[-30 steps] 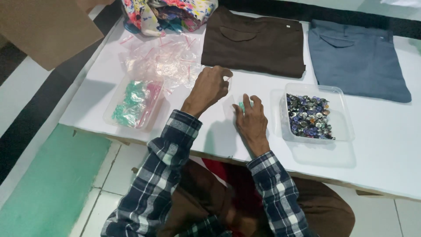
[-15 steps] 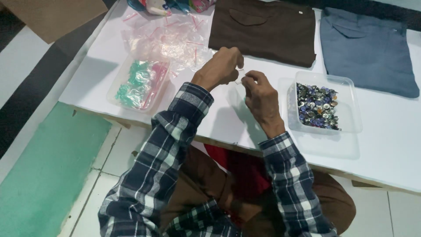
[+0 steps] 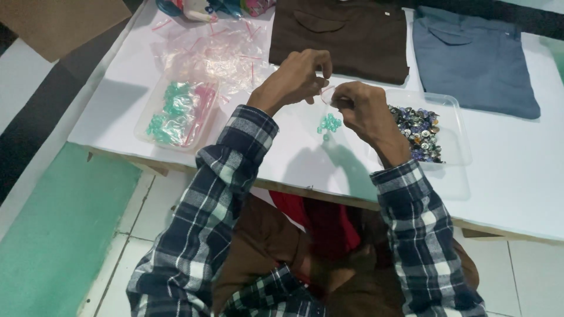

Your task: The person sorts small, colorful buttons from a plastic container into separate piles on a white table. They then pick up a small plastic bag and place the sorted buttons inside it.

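Near: plaid sleeves, both hands raised above white tabletop (image 3: 517, 176). Left hand (image 3: 296, 76) and right hand (image 3: 364, 108) pinch top edge of small clear bag (image 3: 329, 120) between them, fingers closed tight on it; teal buttons hang in bag's bottom.

Right: clear tray (image 3: 452, 126) of dark mixed buttons. Left: tray of filled bags (image 3: 176, 111).

Farther: loose empty bags (image 3: 217, 50), brown shirt (image 3: 341, 38), blue shirt (image 3: 476, 58).

Risk, as judged: bag mouth unsealed, grip slips, buttons spill over tabletop edge.

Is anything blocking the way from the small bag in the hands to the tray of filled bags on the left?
Nothing visible: the small bag hangs between both hands, and bare table lies toward the left tray.
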